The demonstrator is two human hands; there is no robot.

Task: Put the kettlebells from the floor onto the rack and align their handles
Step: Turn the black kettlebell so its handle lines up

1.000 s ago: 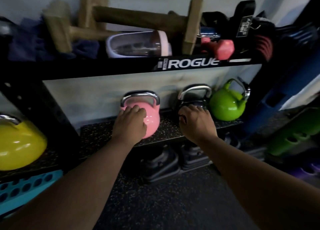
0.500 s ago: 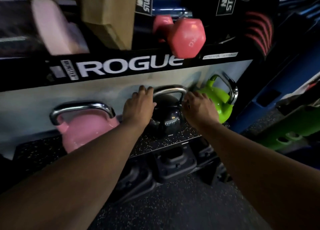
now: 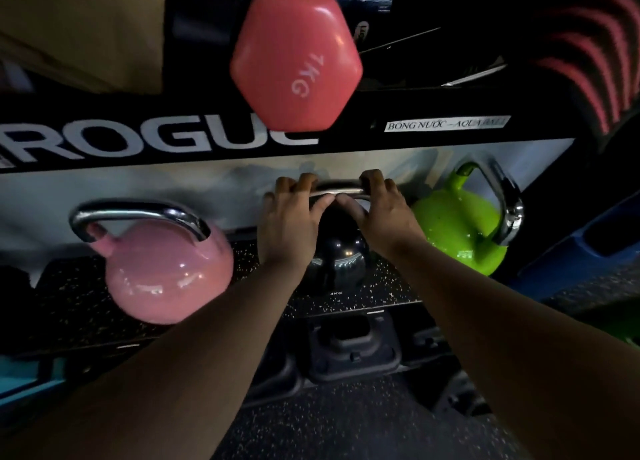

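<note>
Three kettlebells stand on the speckled lower shelf (image 3: 391,286) of the black rack. The black kettlebell (image 3: 341,255) is in the middle, marked 4KG. My left hand (image 3: 292,217) and my right hand (image 3: 379,213) both grip its chrome handle, left hand on the left half, right hand on the right half. To its left stands the pink kettlebell (image 3: 166,269), its chrome handle running left to right. At the right sits the green kettlebell (image 3: 460,231), its handle turned at an angle toward the rack's right end.
A pink 1KG dumbbell (image 3: 296,61) juts over the upper shelf beam (image 3: 138,140) just above my hands. Black adjustable weights (image 3: 353,348) lie under the shelf on the speckled floor. A blue object (image 3: 581,248) leans at the right.
My view has moved closer to the rack. Both hands rose from the sides of the black kettlebell and closed over its handle.
</note>
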